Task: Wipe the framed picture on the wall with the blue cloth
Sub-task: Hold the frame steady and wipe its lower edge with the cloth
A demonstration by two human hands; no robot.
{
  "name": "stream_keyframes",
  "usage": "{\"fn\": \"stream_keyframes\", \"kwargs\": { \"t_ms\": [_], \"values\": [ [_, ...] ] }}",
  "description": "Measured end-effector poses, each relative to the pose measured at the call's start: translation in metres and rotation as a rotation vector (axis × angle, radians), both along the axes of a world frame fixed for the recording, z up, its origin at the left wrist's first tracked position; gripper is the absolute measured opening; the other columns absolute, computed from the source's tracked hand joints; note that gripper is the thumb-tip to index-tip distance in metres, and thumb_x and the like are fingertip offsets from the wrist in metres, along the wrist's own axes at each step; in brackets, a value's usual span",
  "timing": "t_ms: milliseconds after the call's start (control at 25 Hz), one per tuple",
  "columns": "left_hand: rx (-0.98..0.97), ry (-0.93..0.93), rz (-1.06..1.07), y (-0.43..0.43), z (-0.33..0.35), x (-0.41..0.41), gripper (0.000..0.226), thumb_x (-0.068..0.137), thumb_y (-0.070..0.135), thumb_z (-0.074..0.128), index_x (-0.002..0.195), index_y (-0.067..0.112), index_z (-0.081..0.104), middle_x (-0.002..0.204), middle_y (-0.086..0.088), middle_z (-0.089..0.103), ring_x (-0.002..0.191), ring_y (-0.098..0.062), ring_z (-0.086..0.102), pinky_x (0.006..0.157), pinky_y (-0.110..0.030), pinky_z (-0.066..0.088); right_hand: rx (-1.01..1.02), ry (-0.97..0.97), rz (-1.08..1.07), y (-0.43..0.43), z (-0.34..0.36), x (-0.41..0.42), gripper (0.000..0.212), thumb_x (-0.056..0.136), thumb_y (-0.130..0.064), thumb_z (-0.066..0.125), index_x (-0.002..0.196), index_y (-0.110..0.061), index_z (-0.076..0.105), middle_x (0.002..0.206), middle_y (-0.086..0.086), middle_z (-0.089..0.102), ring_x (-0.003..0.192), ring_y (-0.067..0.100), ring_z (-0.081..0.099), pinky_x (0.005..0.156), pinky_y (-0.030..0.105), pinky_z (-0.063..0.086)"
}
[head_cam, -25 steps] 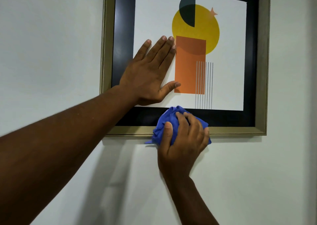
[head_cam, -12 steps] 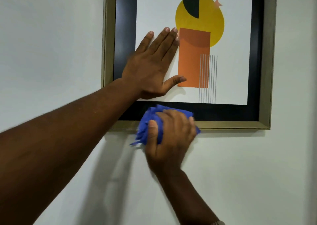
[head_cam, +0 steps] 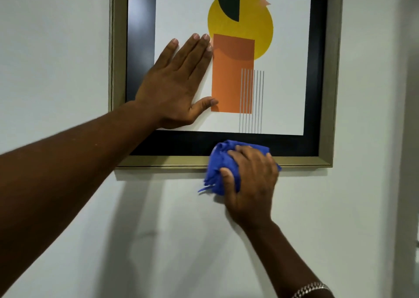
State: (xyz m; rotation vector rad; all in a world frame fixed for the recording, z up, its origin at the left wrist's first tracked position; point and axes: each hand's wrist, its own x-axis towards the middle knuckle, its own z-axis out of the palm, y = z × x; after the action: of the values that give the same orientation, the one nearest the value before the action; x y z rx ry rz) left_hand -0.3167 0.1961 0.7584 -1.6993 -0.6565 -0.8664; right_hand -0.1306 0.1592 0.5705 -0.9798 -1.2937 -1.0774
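The framed picture point(head_cam: 326, 93) hangs on a white wall, with a gold frame, a black mat and a print of a yellow circle and an orange rectangle. My left hand point(head_cam: 174, 86) lies flat and open on the glass at the print's lower left, fingers spread upward. My right hand point(head_cam: 249, 179) grips the bunched blue cloth point(head_cam: 217, 168) and presses it against the frame's bottom rail, right of centre. Part of the cloth hangs below the frame over the wall. The picture's top edge is out of view.
White wall point(head_cam: 56, 59) surrounds the frame on the left, right and below. A metal bracelet point(head_cam: 310, 288) sits on my right wrist. A vertical edge or corner point(head_cam: 405, 138) runs down at the far right.
My right hand with the blue cloth slid left along the bottom rail, then back to the right, past where it began. My left hand has stayed flat on the glass.
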Motion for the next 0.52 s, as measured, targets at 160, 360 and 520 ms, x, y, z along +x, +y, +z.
{"fn": "stream_keyframes", "kwargs": {
  "t_ms": [160, 360, 520],
  "values": [
    [-0.18, -0.091, -0.008, -0.023, -0.019, 0.01, 0.085, 0.092, 0.058, 0.023, 0.153, 0.003, 0.002, 0.164, -0.017, 0.0, 0.152, -0.028, -0.002, 0.124, -0.046, 0.004, -0.168, -0.005, 0.066, -0.024, 0.003, 0.032, 0.046, 0.096, -0.043, 0.039, 0.129, -0.015, 0.053, 0.133, 0.005, 0.056, 0.13, 0.021, 0.044, 0.116, 0.047, 0.023],
    [-0.261, -0.183, -0.164, -0.073, -0.086, 0.033, 0.05, 0.087, 0.036, 0.039, 0.116, 0.002, 0.06, 0.118, -0.023, 0.065, 0.114, -0.041, 0.054, 0.091, -0.051, 0.05, -0.456, -0.06, 0.422, -0.054, 0.015, 0.057, 0.059, 0.078, -0.014, 0.045, 0.137, -0.019, 0.045, 0.146, -0.002, 0.045, 0.139, 0.007, 0.03, 0.119, 0.037, 0.018],
    [-0.439, -0.295, -0.137, -0.099, -0.136, 0.076, 0.044, 0.087, 0.041, 0.049, 0.113, 0.009, 0.062, 0.1, -0.013, 0.069, 0.094, -0.032, 0.054, 0.076, -0.044, 0.045, -0.521, -0.065, 0.443, -0.064, 0.023, 0.07, 0.064, 0.082, -0.004, 0.059, 0.142, -0.014, 0.038, 0.151, 0.003, 0.038, 0.141, 0.013, 0.03, 0.117, 0.039, 0.028]
  ]
}}
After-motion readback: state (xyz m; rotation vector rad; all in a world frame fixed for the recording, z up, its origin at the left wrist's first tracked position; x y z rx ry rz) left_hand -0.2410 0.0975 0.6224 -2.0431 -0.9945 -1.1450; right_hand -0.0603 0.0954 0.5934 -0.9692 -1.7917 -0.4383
